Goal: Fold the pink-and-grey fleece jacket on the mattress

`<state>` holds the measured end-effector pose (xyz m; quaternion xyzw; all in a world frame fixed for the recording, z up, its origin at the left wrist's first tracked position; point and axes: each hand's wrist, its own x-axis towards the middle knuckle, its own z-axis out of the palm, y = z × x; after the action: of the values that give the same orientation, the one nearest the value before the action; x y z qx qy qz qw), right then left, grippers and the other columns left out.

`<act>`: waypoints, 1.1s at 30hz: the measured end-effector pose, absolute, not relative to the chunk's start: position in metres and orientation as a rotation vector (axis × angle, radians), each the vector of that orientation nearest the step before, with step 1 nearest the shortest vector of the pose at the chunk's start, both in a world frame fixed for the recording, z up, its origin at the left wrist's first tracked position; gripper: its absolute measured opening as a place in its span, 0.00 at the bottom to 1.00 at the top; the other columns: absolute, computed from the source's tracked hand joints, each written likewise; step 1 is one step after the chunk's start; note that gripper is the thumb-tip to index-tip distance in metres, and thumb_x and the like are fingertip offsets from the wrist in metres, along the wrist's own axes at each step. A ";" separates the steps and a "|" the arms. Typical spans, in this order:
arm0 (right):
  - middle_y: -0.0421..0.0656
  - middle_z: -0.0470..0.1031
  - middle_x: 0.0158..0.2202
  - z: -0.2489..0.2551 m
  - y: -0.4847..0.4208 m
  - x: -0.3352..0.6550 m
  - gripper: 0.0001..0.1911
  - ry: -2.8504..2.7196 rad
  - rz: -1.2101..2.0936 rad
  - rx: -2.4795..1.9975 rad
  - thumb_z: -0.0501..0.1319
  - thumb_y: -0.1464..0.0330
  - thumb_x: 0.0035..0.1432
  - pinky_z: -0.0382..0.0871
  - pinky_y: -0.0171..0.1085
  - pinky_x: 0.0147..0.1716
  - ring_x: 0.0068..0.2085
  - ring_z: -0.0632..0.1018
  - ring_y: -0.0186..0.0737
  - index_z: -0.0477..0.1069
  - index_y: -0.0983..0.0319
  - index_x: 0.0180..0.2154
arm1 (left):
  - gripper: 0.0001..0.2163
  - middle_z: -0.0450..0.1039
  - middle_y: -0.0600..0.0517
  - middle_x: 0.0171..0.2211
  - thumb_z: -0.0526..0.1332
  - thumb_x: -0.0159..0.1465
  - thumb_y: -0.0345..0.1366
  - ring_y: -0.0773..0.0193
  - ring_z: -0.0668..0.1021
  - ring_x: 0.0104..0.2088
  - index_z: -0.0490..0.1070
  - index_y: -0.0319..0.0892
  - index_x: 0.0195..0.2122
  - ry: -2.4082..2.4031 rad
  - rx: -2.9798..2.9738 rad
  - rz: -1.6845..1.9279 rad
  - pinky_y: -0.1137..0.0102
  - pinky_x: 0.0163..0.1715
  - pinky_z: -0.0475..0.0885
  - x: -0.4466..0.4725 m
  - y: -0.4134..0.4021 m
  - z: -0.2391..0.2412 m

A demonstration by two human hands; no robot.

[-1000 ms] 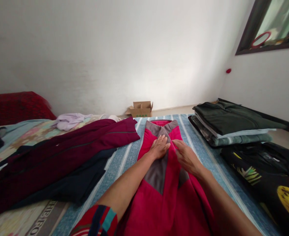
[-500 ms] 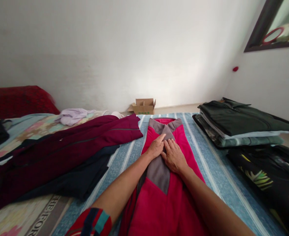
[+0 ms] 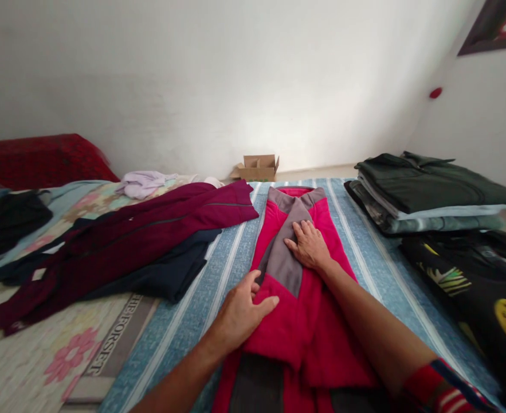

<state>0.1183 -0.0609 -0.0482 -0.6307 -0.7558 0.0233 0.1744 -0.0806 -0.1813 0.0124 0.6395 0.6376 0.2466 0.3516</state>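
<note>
We see the red fleece garment with grey panels [image 3: 298, 287] lying lengthwise on the blue striped bed cover [image 3: 218, 287], in the middle of the scene. Our right hand [image 3: 308, 245] rests flat and unclenched on its grey panel, while our left hand [image 3: 239, 312] lies nearer, fingers spread, pressing its left edge. The maroon jacket [image 3: 149, 235] lies to the left; the folded dark green clothes stack [image 3: 424, 192] sits far right.

Plain white plastered walls [image 3: 218, 80] meet at a corner on the right, brightest low near a pale bare floor [image 3: 317, 171] where a small open cardboard box [image 3: 258, 167] sits, with a dark-framed window [image 3: 495, 26] high at right.
</note>
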 end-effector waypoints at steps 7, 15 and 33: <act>0.54 0.56 0.60 -0.049 -0.062 0.121 0.32 -2.149 0.040 -1.786 0.45 0.50 0.62 0.51 0.49 0.54 0.61 0.54 0.52 0.53 0.63 0.60 | 0.41 0.75 0.41 0.43 0.68 0.47 0.39 0.54 0.78 0.40 0.51 0.35 0.60 1.392 1.116 0.671 0.65 0.39 0.72 -0.082 -0.216 0.030; 0.53 0.58 0.58 -0.050 -0.062 0.122 0.31 -2.145 0.027 -1.768 0.45 0.50 0.62 0.51 0.49 0.54 0.60 0.55 0.52 0.55 0.63 0.59 | 0.19 0.77 0.47 0.34 0.67 0.45 0.30 0.60 0.79 0.30 0.69 0.37 0.40 1.138 0.670 0.820 0.66 0.33 0.74 -0.077 -0.228 0.026; 0.53 0.59 0.58 -0.051 -0.063 0.122 0.31 -2.140 0.019 -1.762 0.45 0.50 0.62 0.52 0.47 0.53 0.59 0.56 0.51 0.56 0.63 0.58 | 0.26 0.76 0.46 0.39 0.66 0.46 0.32 0.55 0.79 0.34 0.63 0.40 0.48 1.294 0.911 0.709 0.62 0.32 0.75 -0.067 -0.243 0.027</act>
<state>0.1220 -0.0631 -0.0507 -0.6249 -0.7587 0.0068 0.1839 -0.0675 -0.2434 0.0266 0.4004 0.5688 0.3117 0.6473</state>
